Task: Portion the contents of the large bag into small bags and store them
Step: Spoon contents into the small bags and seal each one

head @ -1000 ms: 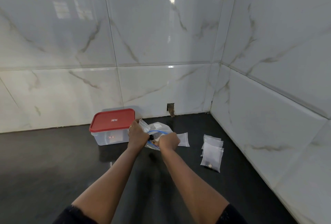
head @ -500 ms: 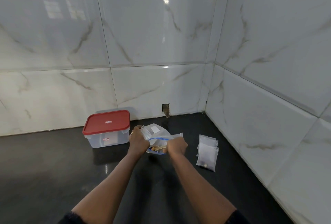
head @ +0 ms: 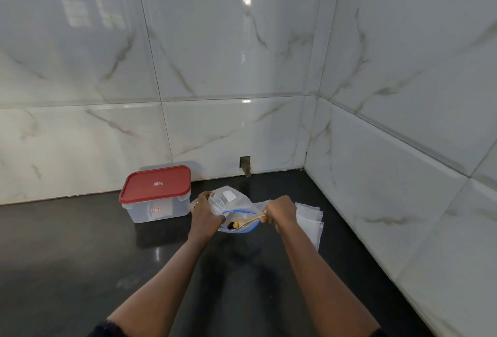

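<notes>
The large clear bag (head: 231, 200) with a blue zip rim lies on the dark counter, its mouth held open. My left hand (head: 205, 213) grips the bag's left rim. My right hand (head: 279, 211) grips the handle of a wooden spoon (head: 248, 220), whose bowl sits inside the bag's mouth with a small yellowish lump on it. A stack of small clear bags (head: 309, 222) lies just right of my right hand, partly hidden by it.
A clear plastic box with a red lid (head: 155, 194) stands left of the bag, near the back wall. Tiled walls close off the counter (head: 80, 256) at the back and on the right.
My right hand has drawn away to the right, pulling the spoon back so its loaded bowl shows in the bag's mouth. The view has shifted slightly.
</notes>
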Demonstrator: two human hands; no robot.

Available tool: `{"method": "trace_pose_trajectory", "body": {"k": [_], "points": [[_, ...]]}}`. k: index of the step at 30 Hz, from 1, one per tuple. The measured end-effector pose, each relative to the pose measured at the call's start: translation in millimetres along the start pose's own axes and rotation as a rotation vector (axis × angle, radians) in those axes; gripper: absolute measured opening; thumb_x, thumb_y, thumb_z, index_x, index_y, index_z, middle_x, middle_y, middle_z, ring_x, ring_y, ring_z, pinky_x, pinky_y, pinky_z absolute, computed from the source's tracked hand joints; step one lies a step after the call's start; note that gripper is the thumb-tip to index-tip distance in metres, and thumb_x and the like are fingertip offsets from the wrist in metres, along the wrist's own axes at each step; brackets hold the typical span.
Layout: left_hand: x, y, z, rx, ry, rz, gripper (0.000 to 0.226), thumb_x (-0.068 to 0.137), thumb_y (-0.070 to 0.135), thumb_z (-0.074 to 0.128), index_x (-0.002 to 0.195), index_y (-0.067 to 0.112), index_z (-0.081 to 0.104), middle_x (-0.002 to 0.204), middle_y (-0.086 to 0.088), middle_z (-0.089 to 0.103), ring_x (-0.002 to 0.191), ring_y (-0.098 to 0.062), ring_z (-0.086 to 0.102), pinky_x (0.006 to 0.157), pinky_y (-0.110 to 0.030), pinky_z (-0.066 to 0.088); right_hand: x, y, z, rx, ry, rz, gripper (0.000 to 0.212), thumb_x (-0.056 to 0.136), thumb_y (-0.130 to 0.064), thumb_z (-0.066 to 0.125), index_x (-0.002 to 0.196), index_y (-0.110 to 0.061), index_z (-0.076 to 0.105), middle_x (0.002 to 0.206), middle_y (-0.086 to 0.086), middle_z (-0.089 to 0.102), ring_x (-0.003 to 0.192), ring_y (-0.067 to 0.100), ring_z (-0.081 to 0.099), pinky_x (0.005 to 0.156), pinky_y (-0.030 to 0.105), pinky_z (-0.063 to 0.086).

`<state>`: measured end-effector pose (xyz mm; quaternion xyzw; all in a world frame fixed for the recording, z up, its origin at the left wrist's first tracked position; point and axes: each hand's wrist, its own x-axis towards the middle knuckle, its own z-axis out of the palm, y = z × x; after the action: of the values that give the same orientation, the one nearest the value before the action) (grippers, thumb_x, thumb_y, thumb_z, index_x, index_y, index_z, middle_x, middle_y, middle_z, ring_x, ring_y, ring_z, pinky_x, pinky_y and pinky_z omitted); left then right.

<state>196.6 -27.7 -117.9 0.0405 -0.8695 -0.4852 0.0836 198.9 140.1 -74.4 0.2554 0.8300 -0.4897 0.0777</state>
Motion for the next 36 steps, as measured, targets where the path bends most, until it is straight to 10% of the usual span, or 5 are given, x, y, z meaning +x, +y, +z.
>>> {"method": "trace_pose_trajectory", "body": {"k": [7,16,25,30,36], "points": [[-2,-4,-2,-0.022,0.049,0.025,0.066,0.069,0.005,0.079,0.123,0.01,0.042,0.127,-0.012,0.052,0.113,-0.026,0.052,0.097,-0.038,0.046,-1,-18,-43,0.107,-0.081,-0.013,0.021,0.09,0.009,0.044,0.081,0.012,0.063,0.066,0.017,0.059,0.056,0.017,0.058,0.073,0.024,0.053],[-9,-7,-8,-0.069,0.035,0.039,0.06,0.069,0.006,0.079,0.119,0.011,0.046,0.12,-0.01,0.055,0.107,-0.023,0.056,0.094,-0.041,0.051,-19,-44,-43,0.144,-0.076,-0.155,0.026,0.088,0.003,0.049,0.067,0.0,0.064,0.064,0.012,0.063,0.057,0.016,0.06,0.059,0.02,0.051],[-11,-11,-10,-0.103,0.045,0.045,0.059,0.07,0.017,0.08,0.117,0.013,0.046,0.116,-0.007,0.058,0.103,-0.02,0.059,0.095,-0.04,0.05,-42,-46,-6,-0.1,-0.004,-0.515,0.021,0.09,-0.004,0.057,0.106,0.001,0.069,0.089,0.017,0.071,0.065,0.015,0.065,0.076,0.026,0.058],[-8,-11,-9,-0.113,0.064,0.003,0.062,0.069,0.008,0.079,0.12,0.011,0.043,0.12,-0.01,0.056,0.107,-0.024,0.057,0.096,-0.038,0.049,-50,-45,3,-0.16,-0.012,-0.652,0.025,0.094,-0.007,0.054,0.116,-0.004,0.066,0.103,0.015,0.069,0.058,0.004,0.055,0.06,0.009,0.048],[-3,-9,-8,-0.135,0.074,-0.062,0.068,0.07,0.002,0.077,0.125,0.011,0.039,0.127,-0.011,0.053,0.113,-0.029,0.055,0.097,-0.041,0.048,-56,-46,5,-0.319,-0.012,-0.811,0.03,0.094,-0.009,0.055,0.123,-0.008,0.063,0.117,0.01,0.067,0.098,0.02,0.066,0.094,0.025,0.052]]}}
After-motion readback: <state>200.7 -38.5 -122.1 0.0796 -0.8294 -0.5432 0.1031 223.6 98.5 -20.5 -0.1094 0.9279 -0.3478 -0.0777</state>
